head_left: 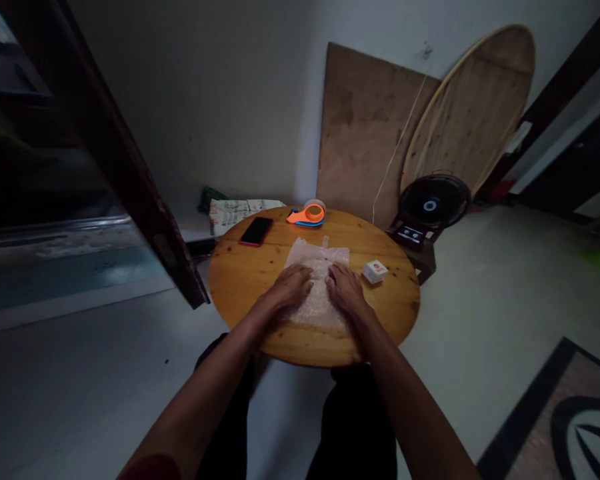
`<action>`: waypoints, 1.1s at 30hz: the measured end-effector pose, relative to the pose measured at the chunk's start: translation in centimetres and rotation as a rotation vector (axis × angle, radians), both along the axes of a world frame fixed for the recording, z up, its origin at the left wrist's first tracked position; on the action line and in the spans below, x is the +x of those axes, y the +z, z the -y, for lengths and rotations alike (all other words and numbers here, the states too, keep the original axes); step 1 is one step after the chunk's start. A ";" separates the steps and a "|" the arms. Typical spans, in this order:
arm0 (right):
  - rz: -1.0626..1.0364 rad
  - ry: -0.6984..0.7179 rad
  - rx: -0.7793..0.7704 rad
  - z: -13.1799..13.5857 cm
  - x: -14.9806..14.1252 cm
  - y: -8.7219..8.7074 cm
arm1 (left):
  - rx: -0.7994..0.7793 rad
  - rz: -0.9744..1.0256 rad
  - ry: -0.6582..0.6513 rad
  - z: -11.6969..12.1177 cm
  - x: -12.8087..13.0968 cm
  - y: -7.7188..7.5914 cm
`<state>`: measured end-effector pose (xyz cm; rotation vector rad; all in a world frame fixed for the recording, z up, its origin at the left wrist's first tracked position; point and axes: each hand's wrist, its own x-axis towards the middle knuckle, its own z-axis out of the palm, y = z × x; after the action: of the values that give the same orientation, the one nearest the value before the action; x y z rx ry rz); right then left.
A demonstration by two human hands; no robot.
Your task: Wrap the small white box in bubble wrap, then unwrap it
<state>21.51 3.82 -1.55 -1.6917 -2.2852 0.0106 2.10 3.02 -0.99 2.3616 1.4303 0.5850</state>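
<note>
A sheet of bubble wrap [316, 308], pale and translucent, lies on the round wooden table [240, 303] in front of me. My left hand [291, 285] is on its left side, fingers bent and closed on the plastic. Opposite it, my right hand [345, 287] grips the right side with curled fingers. A gap of bubble wrap shows between the two thumbs. Whether anything lies inside the wrap I cannot tell. Just past its far edge, a small strip of clear tape [325, 241] stands out. A small white box [375, 271] sits right of my right hand.
An orange and blue tape dispenser [307, 214] stands at the table's far edge. Left of it lies a phone [257, 231] with a red edge. Behind are a printed sack [243, 212], a leaning board [365, 133], a round wooden top [475, 107] and a black fan-like device [434, 202].
</note>
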 end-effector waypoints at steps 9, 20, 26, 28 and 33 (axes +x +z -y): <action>0.002 -0.133 0.005 -0.4 -0.1 -0.5 | 0.055 -0.063 0.089 0.1 -0.9 -1.1; 0.018 -0.118 -0.025 -0.3 0.0 -0.2 | -0.040 -0.073 0.079 -1.8 -0.2 0.8; 0.033 -0.134 -0.036 -0.3 -0.1 -0.3 | 0.055 -0.064 0.113 -3.7 0.6 0.6; 0.041 -0.160 -0.029 -0.3 -0.2 -0.4 | 0.011 -0.081 0.156 -4.4 0.3 -0.4; 0.063 -0.203 -0.015 -0.4 -0.3 -0.8 | 0.016 -0.103 0.206 -5.3 -0.2 -2.2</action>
<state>21.17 4.19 -2.31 -1.9493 -2.1503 -0.0704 1.87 8.37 -3.18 2.3024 1.7347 0.5336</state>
